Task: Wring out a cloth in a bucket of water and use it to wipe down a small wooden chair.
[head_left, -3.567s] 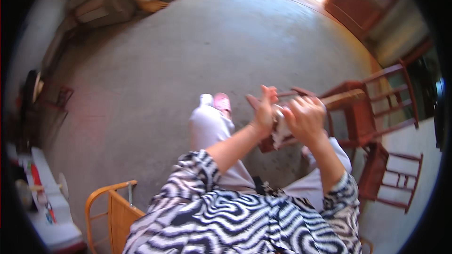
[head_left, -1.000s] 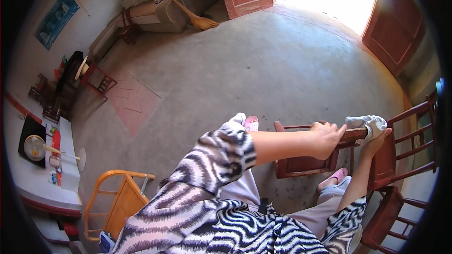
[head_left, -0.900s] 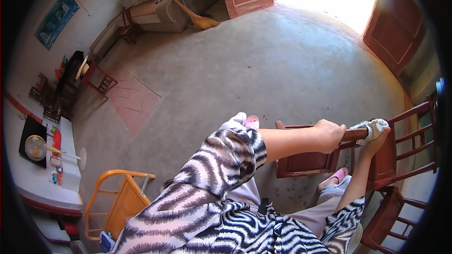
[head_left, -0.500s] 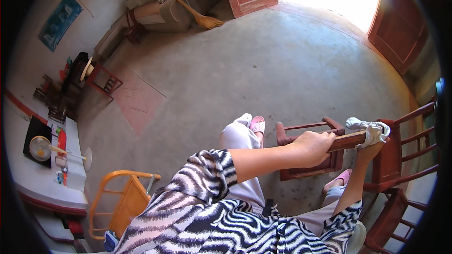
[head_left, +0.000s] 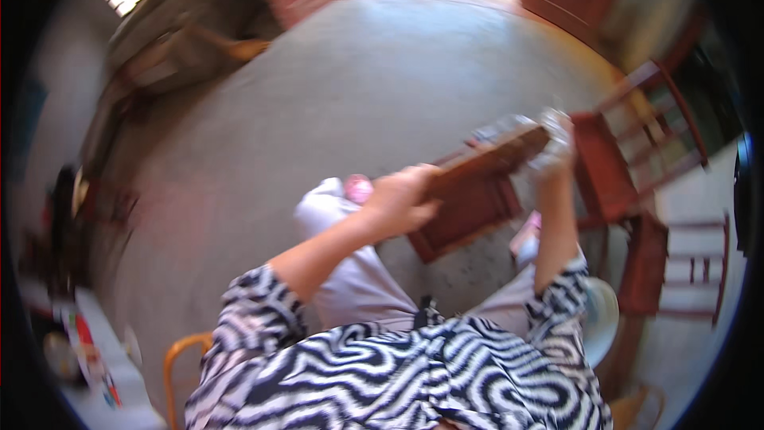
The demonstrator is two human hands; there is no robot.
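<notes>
Both hands have swung leftward: left hand (head_left: 402, 195) fingers grip the chair (head_left: 469, 191) rail, right hand (head_left: 557, 139) presses a cloth (head_left: 549, 131) against its end.

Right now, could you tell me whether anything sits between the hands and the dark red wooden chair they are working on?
Only a grey cloth, under the right hand; the left hand grips the dark red wooden chair directly.

A small reddish-brown wooden chair (head_left: 469, 199) stands tilted, a pale crumpled cloth (head_left: 549, 139) on its top rail.
</notes>
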